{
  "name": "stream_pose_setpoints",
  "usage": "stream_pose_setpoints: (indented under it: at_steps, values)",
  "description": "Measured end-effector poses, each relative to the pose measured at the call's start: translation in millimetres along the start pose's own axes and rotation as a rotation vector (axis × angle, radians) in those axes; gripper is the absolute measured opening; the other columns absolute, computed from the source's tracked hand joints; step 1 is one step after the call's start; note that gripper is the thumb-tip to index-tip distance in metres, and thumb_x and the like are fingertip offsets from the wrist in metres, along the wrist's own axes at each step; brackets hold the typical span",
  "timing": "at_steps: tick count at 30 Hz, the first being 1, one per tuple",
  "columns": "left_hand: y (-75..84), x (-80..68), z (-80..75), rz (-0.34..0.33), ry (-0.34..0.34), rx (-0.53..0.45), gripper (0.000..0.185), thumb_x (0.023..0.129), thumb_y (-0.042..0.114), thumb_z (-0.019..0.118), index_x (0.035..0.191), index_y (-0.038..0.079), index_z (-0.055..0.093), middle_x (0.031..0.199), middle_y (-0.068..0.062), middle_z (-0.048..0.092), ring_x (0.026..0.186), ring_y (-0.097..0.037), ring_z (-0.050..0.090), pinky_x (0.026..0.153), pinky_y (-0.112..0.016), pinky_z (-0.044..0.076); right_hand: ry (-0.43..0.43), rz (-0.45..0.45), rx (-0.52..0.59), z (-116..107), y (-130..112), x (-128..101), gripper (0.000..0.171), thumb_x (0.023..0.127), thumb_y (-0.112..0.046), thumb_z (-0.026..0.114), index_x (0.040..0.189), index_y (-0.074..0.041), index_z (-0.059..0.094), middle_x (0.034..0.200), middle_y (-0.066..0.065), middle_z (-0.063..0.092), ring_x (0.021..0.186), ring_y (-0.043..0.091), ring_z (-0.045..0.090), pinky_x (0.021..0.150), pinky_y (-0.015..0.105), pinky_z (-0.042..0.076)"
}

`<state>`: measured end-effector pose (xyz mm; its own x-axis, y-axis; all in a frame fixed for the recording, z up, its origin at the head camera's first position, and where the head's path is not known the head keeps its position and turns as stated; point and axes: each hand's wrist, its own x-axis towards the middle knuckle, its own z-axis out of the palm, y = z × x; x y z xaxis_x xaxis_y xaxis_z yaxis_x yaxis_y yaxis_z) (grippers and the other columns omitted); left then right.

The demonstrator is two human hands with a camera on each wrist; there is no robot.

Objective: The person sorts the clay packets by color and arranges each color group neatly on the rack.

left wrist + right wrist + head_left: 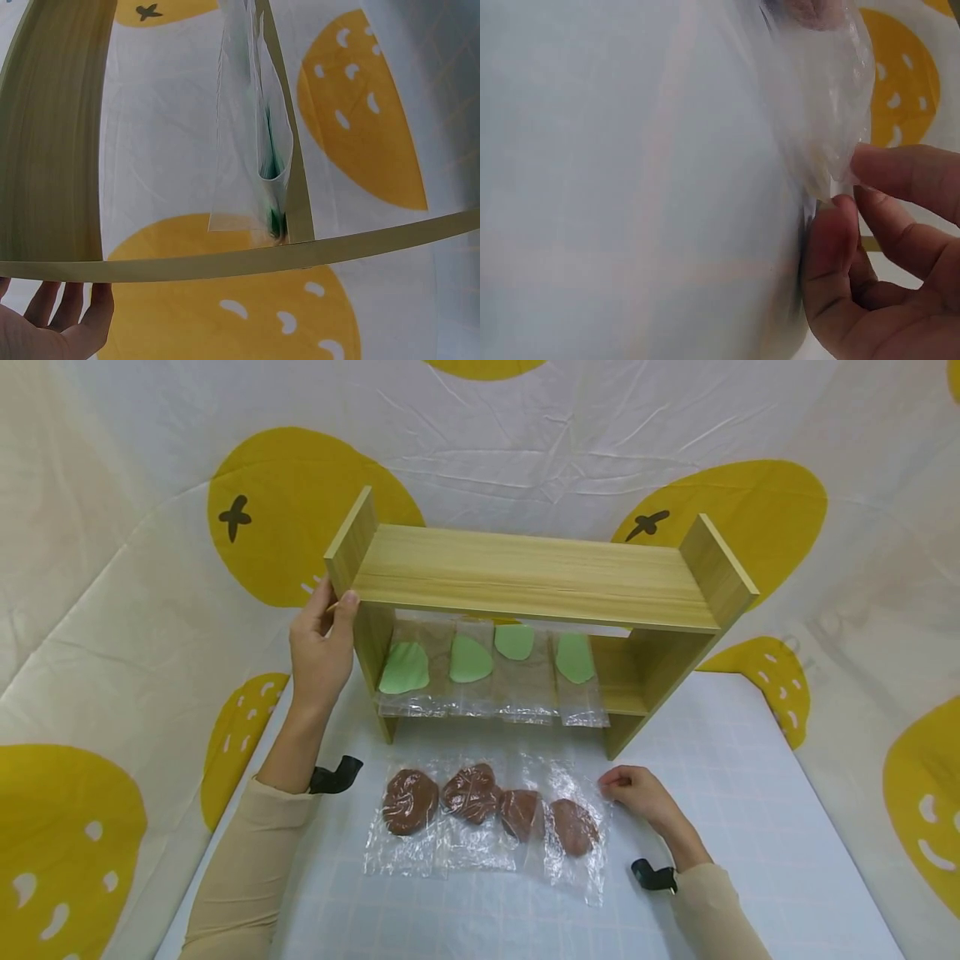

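1. Bag of brown clay (pixel 573 831), lower centre, rightmost of four: right hand (pixel 637 793) fingers pinch its corner.
2. Left hand (pixel 321 647) fingers clasp the shelf (pixel 525 577).
3. Risk: thin film may slip from the pinch.

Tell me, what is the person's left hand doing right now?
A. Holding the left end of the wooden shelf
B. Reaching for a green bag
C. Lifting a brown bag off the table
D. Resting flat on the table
A: the left hand grips the left side panel of the wooden shelf, away from the bags.
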<state>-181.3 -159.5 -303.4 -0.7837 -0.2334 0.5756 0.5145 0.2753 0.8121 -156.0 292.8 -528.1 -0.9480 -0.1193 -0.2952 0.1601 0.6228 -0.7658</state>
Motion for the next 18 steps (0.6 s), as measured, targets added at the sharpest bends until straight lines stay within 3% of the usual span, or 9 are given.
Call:
stream_pose_setpoints:
  at_steps: [8,18]
  values:
    - [1.3,-0.9,0.1,-0.005,0.008,0.001,0.041,0.104,0.013,0.053,0.145,0.004,0.053,0.128,-0.016,0.063,0.111,-0.022,0.06,0.096,-0.034,0.049,-0.002,-0.115,0.058,-3.3,-4.9,-4.9,0.012,0.094,0.0,0.061,0.104,0.005,0.066,0.099,0.015,0.066,0.085,0.023,0.057,0.071,0.03,0.051]
    - [1.8,-1.0,0.5,-0.013,0.002,-0.003,0.042,0.105,0.014,0.053,0.146,0.005,0.052,0.129,-0.015,0.063,0.111,-0.028,0.06,0.095,-0.034,0.049,-0.064,-0.006,0.148,-5.7,-10.5,-11.9,0.032,0.098,-0.013,0.061,0.12,0.011,0.06,0.087,0.011,0.066,0.076,0.021,0.059,0.068,0.033,0.051]
